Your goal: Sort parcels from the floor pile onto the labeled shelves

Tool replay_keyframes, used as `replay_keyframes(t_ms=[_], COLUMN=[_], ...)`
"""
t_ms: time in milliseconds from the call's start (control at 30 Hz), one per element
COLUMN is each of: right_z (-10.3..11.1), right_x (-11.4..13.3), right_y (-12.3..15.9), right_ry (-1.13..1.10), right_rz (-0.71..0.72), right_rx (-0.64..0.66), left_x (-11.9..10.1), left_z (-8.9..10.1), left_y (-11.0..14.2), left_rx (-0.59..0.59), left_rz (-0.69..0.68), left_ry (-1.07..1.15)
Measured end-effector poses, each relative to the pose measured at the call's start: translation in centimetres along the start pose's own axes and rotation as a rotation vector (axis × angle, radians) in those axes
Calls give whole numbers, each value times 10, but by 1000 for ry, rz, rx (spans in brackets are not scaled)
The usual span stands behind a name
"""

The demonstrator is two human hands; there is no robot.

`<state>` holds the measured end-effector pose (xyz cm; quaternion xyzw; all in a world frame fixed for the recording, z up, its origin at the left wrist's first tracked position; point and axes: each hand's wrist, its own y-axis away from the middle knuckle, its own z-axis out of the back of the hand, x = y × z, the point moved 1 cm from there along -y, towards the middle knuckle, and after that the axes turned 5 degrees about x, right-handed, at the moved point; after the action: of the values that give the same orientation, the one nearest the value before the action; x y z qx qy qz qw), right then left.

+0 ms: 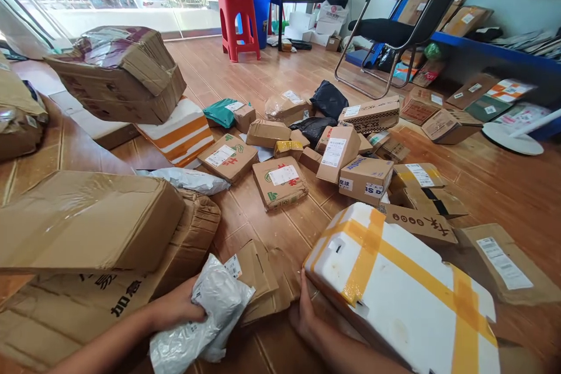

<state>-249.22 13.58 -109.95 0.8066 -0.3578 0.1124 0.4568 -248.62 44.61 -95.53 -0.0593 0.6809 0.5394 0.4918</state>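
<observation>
My left hand (pixel 186 305), low and left of centre, is closed around a crumpled white plastic mailer bag (pixel 210 310). Behind that bag lies a flattened brown cardboard package (pixel 254 274) with a label partly in view. My right hand (pixel 305 311) touches the near left end of a white foam box (pixel 407 286) banded with orange tape. Its visible fingers are stretched along the box's side, and some are hidden. On the left, a large taped carton (pixel 87 222) lies on another big carton (pixel 193 239) with black printed characters.
Several small parcels lie piled mid-floor, among them a printed square box (pixel 280 182) and black bags (pixel 328 99). A brown envelope (pixel 508 263) lies right. Beyond are a dented carton (pixel 118 76), red stool (pixel 239 26), blue bin (pixel 260 11), and chair (pixel 385 32).
</observation>
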Motion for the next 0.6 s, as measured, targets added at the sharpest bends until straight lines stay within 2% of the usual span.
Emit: replay_keyframes(t_ms=[100, 167, 267, 367, 433, 500, 533, 600], right_z=[-7, -12, -32, -76, -112, -144, -156, -178], right_x=[8, 16, 34, 64, 89, 115, 127, 152], right_y=[-11, -21, -41, -60, -59, -41, -25, 24], right_ry=[-135, -130, -112, -93, -53, 14, 58, 173], right_rz=[-108, -116, 13, 105, 104, 68, 38, -32], right_rx=[139, 227, 241, 234, 263, 291, 298, 291], left_x=[4, -3, -28, -69, -98, -122, -131, -150], left_z=[4, 8, 19, 32, 35, 29, 22, 0], left_y=[0, -1, 0, 14, 37, 72, 93, 140], left_rx=[-69, -120, -201, -326, -446, -536, -555, -502], left_rz=[49, 61, 42, 12, -11, -12, 2, 29], left_ry=[73, 113, 160, 210, 266, 332, 353, 349])
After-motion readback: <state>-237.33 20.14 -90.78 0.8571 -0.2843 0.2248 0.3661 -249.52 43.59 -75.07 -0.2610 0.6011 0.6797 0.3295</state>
